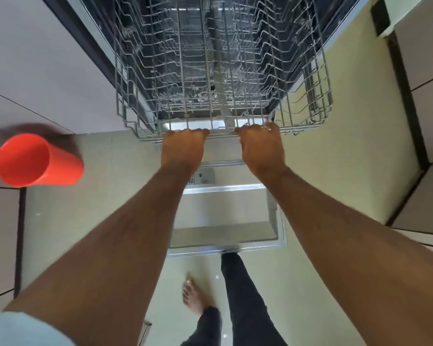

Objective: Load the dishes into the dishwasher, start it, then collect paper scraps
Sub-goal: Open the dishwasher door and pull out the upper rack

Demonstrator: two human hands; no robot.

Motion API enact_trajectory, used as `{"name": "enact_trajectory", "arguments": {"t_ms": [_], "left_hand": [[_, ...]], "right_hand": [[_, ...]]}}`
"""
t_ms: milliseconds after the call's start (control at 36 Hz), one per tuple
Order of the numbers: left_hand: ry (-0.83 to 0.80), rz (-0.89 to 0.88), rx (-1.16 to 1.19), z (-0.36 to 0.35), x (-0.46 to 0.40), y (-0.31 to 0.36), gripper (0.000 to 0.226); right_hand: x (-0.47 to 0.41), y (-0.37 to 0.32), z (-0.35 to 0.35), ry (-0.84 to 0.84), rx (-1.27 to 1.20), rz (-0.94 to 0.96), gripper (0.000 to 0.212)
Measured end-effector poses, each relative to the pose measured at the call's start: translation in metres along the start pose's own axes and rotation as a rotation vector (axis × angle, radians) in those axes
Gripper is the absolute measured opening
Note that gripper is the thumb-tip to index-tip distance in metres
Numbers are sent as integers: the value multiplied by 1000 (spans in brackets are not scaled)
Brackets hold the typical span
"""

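Two hands on front rail of wire rack (223, 71); left hand (183, 146) knuckles up, fingers curled over front wire, gripping it left of centre; right hand (261, 146) same pose, fingers hooked over same wire right of centre, gripping; both forearms stretched forward from bottom of frame, bare, pale sleeve (15, 328) at lower left corner.

Rack grey metal, pulled out of dishwasher (93, 46) cavity, seen from above; rows of upright tines across its floor, no dishes seen in it; grey spray arm (220, 78) running down middle beneath wires; second tier of wire visible below, detail blurred.

Open dishwasher door (225, 211) lying flat under hands, steel inner face up, detergent compartment (203, 174) near its hinge end, partly hidden by left wrist.

Orange cup (35, 159) at left, on pale counter (23, 58), lying tilted with open mouth toward camera, edges motion-blurred; well apart from rack and from both hands; cannot tell whether it rests flat or rolls.

Cream tiled floor (335, 171) either side of door; bare foot (193, 295) and dark trouser legs (245, 295) at bottom centre, just behind door edge; pale cabinet fronts (430, 108) with dark gaps at right.
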State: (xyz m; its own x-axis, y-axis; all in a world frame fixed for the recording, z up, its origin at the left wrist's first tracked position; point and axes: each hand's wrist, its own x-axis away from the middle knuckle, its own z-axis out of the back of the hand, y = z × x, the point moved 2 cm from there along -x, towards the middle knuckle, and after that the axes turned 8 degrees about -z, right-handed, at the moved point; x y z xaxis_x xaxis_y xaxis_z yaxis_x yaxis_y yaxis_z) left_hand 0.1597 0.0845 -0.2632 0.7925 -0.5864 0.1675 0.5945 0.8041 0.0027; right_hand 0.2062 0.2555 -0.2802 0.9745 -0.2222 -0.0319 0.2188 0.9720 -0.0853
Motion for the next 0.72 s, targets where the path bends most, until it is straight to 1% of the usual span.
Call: {"name": "enact_trajectory", "arguments": {"t_ms": [83,167,222,306,389,500,583,722], "left_hand": [[13,13,13,-5,1,2,49],[25,12,27,-7,2,3,48],[20,22,35,-7,1,3,50],[6,25,16,-6,-2,3,51],[-1,25,20,-5,-5,2,52],[8,30,24,-6,-5,3,50],[14,46,42,-5,-4,3,45],[24,61,30,3,0,4,44]], "right_hand": [[-5,5,0,-66,-59,-5,38],[-8,10,6,-109,-205,-39,33],[-12,14,10,-147,-237,-5,29],[-19,19,15,-186,-253,68,28],[-19,28,17,-199,-263,102,26],[-12,37,18,-141,-189,37,13],[-14,33,20,-184,-158,-1,16],[-12,29,20,-244,-200,-13,15]]}}
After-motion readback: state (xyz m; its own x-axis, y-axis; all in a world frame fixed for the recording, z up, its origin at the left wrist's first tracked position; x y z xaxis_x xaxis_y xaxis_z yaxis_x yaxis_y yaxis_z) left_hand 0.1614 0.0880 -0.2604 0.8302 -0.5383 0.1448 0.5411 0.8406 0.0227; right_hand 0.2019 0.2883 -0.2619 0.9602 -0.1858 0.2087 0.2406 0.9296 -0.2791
